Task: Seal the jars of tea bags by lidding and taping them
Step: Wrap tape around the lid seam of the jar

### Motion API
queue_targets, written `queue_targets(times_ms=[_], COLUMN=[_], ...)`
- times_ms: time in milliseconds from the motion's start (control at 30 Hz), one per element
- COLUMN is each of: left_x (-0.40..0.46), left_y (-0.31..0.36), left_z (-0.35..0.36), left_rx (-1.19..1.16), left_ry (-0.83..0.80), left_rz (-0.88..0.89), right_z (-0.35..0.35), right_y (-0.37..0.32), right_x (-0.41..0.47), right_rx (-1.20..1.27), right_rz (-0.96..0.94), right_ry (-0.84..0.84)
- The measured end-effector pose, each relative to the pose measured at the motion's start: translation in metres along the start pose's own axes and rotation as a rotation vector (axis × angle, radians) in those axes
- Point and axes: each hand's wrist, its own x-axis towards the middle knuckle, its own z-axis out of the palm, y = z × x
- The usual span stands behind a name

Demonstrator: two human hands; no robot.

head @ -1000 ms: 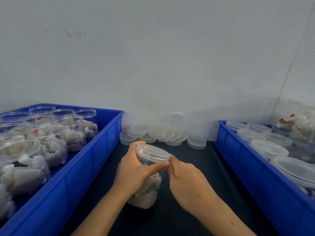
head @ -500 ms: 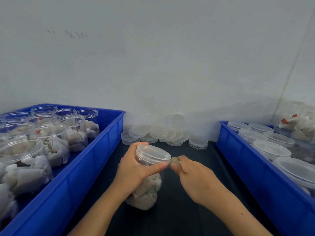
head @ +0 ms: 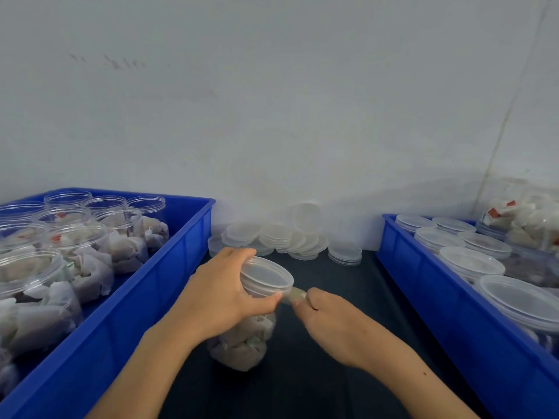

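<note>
Lidded jar [head: 242,343] stands on dark mat between the blue bins, left hand [head: 220,300] wrapped round its neck to steady it while right hand [head: 326,316] pinches a tape strip [head: 295,295] drawn taut just right of the lid [head: 266,276], apparently for sealing the seam.

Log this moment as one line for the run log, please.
left hand: grips lidded jar | right hand: pinches tape, stretched from lid edge | step: taping | jar: tilted on dark table

The dark worktop [head: 332,343] carries a blue bin [head: 145,313] at its left, another blue bin [head: 438,303] at its right, loose lids [head: 275,234] by the wall, and a jar [head: 242,349] between the bins.
</note>
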Motion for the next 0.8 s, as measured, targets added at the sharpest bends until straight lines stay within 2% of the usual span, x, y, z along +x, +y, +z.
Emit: queue_targets(times_ms=[100, 200, 367, 600, 733, 800], left_x=[0.006, 0.016, 0.022, 0.025, 0.023, 0.020], left_y=[0.013, 0.022, 0.021, 0.020, 0.015, 0.012], left_z=[-0.001, -0.003, -0.002, -0.004, -0.005, -0.004], left_rx=[0.209, 0.290, 0.215, 0.248, 0.117, 0.071], left_ry=[-0.046, -0.069, -0.129, -0.141, -0.132, -0.108], left_rz=[-0.002, 0.014, 0.009, -0.049, -0.033, -0.008], right_z=[-0.001, 0.004, 0.006, 0.008, 0.006, 0.007], right_y=[-0.001, 0.002, 0.002, 0.003, 0.007, 0.007], right_x=[0.000, 0.000, 0.006, 0.008, 0.006, 0.005], right_rx=[-0.033, -0.010, -0.051, 0.007, 0.064, 0.005], right_rz=[-0.004, -0.004, -0.071, -0.067, -0.043, -0.026], right_ry=[0.022, 0.105, 0.101, 0.091, 0.112, 0.133])
